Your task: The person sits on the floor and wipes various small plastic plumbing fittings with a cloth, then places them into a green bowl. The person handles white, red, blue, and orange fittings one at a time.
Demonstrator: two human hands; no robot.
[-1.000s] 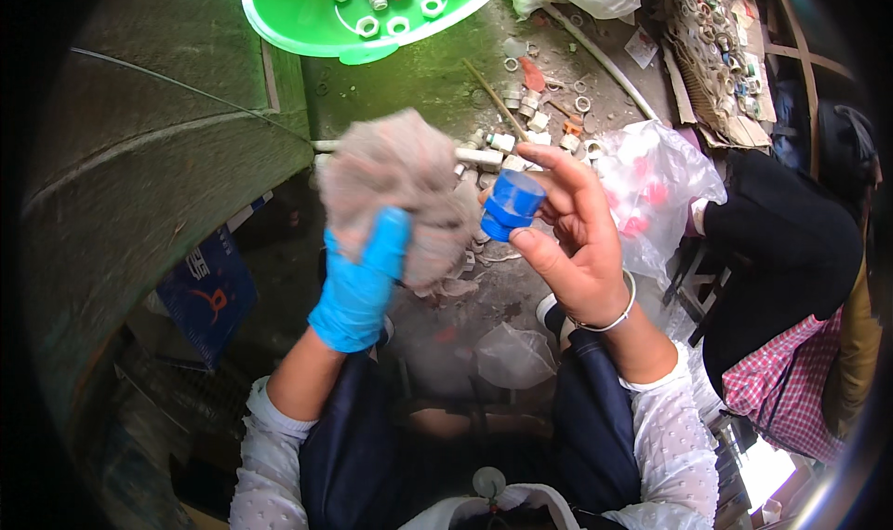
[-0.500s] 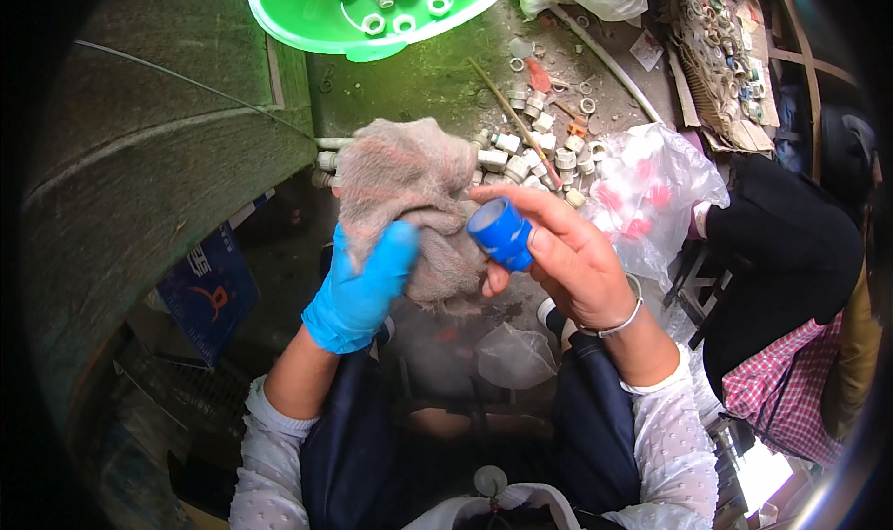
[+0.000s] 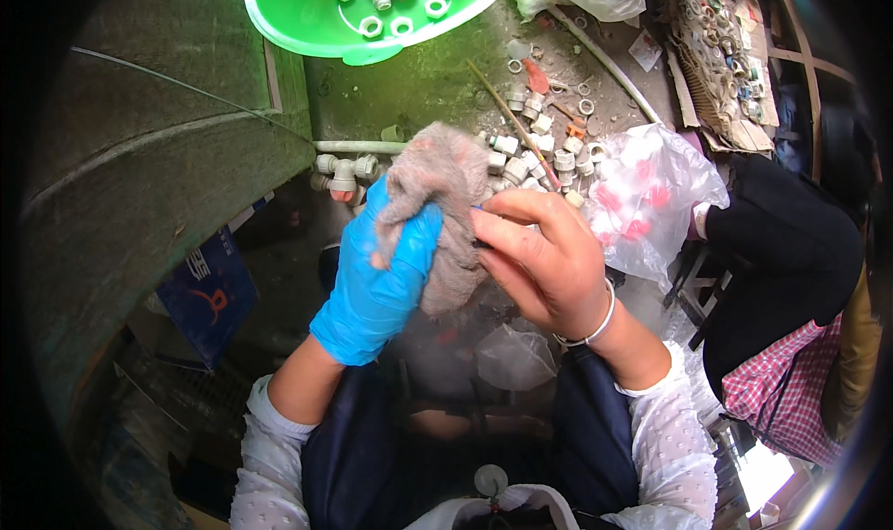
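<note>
My left hand, in a blue glove, grips a greyish-pink rag above the floor between my knees. My right hand, bare with a white bangle, has curled fingers pressed against the rag's right side. The blue fitting it holds is almost wholly hidden by fingers and cloth, with only a speck of blue showing. Just beyond both hands lie several white pipe fittings, with a white tee fitting at left.
A green basin holding fittings stands at the back. Further right are a plastic bag, a white pipe and cardboard with small parts. A person in black sits at my right. A worn board edges the left.
My left hand has moved up and right, bunching the rag. My right hand has turned its fingers into the rag, and the blue fitting, plainly visible earlier, is now mostly covered.
</note>
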